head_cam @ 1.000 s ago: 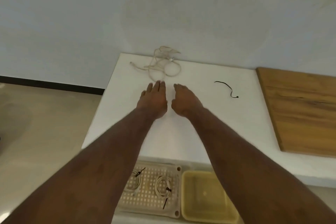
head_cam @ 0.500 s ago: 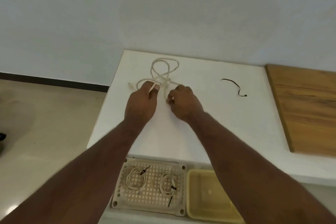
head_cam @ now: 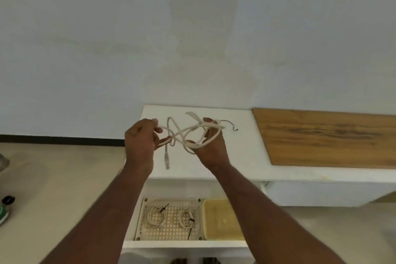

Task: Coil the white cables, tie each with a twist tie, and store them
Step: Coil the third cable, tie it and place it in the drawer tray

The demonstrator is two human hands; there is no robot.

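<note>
Left hand (head_cam: 140, 142) pinches white cable (head_cam: 188, 135) end; right hand (head_cam: 211, 143) grips gathered loops, keeping slack off table for coiling.

A pale wall (head_cam: 107, 38) rose behind a white desk (head_cam: 246, 156); a wooden board (head_cam: 332, 137) lay on it; beige floor (head_cam: 53, 178) spread left.

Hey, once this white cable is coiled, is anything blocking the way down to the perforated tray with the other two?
Nothing visible blocks it. The loose white cable hangs between the left hand and right hand; the beige perforated tray below has bare space between and around two tied white coils.
</note>
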